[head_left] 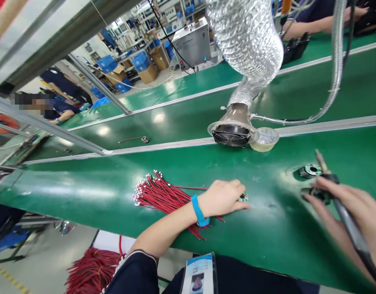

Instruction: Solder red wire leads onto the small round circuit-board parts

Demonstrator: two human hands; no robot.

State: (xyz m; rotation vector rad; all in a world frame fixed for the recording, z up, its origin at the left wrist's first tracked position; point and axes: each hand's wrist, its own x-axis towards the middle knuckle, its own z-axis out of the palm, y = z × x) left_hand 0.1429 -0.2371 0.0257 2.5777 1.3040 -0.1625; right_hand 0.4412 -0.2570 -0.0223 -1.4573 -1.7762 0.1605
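Observation:
My left hand (223, 198), with a blue band at the wrist, is closed over a small green circuit board (243, 197) on the green bench; the fingers cover most of it. A red wire runs from under this hand toward a bundle of red wires (163, 194) with white connectors. In my right hand (356, 216) is a soldering iron (347, 222), its tip pointing up and away. A small dark round part (322, 196) is held between the thumb and fingers of that hand, somewhat blurred. Just beyond stands another round part (305, 172) with a ring-shaped green board on top.
A fume extractor with fan grille (231, 136) hangs from a foil duct (246, 36). Beside it is a pale round container (264, 139). A wired part (144, 139) lies behind the metal rail. More red wires (91, 269) sit below the bench. Other people work farther off.

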